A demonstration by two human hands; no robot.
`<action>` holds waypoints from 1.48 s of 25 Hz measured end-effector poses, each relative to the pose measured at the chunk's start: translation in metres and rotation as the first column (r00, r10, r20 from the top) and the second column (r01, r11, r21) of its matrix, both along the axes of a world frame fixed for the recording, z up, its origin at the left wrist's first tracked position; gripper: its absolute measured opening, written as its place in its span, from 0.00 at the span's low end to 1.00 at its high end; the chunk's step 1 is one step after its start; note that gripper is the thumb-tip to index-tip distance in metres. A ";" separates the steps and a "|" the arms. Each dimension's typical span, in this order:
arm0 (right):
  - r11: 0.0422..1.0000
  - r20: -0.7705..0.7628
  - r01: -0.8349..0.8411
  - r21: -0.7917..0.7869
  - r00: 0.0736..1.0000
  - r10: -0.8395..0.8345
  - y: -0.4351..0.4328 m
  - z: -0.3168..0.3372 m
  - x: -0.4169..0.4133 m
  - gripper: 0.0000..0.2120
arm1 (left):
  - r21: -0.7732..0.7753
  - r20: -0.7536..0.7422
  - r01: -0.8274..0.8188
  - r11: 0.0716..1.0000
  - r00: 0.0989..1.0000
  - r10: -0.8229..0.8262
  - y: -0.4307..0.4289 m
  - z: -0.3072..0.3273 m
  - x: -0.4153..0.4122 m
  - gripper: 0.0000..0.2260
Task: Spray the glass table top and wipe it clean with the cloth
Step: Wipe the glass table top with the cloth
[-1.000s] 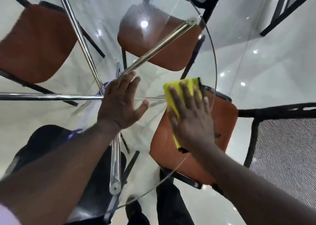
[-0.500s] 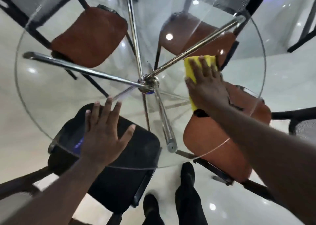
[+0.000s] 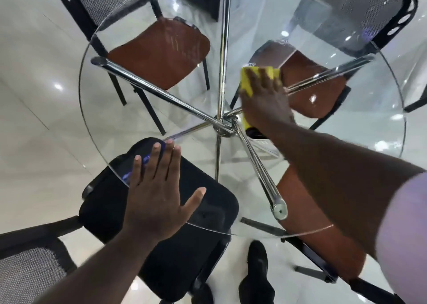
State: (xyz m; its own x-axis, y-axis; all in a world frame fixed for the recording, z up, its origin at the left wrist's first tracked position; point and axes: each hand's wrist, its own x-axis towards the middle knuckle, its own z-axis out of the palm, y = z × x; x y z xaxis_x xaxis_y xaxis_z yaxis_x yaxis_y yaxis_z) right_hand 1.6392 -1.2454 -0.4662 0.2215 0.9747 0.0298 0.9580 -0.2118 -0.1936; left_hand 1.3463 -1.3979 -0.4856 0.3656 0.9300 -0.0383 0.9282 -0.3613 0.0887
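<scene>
A round glass table top fills the view, with chrome legs crossing beneath it. My right hand lies flat on a yellow cloth, pressing it onto the glass just right of the centre hub. The cloth shows above the fingers and below the wrist. My left hand rests flat on the glass near the front left rim, fingers spread, holding nothing. Streaks and droplets of spray cover the far part of the glass. No spray bottle is visible.
Chairs stand around and under the table: brown seats at the far left, far right and near right, a black seat under my left hand. Mesh chair backs rise beyond. My shoes stand on the glossy white floor.
My right hand has slid the cloth leftward toward the table's centre. My left hand stays flat near the front left rim. The view has pulled back and shows the whole table.
</scene>
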 end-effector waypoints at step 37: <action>0.728 -0.572 0.685 -0.030 0.586 -0.574 -0.559 0.403 0.290 0.57 | -0.027 0.468 0.695 0.719 0.644 -0.605 -0.183 0.408 0.414 0.18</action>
State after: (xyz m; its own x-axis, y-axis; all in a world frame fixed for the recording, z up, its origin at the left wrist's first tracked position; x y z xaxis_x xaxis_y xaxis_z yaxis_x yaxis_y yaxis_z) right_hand 1.9291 -1.8041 -0.0635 0.8101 0.5713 -0.1315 0.3320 -0.6320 -0.7003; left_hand 1.7598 -1.5811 -0.0777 0.8939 0.4339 0.1123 0.3185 -0.7913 0.5220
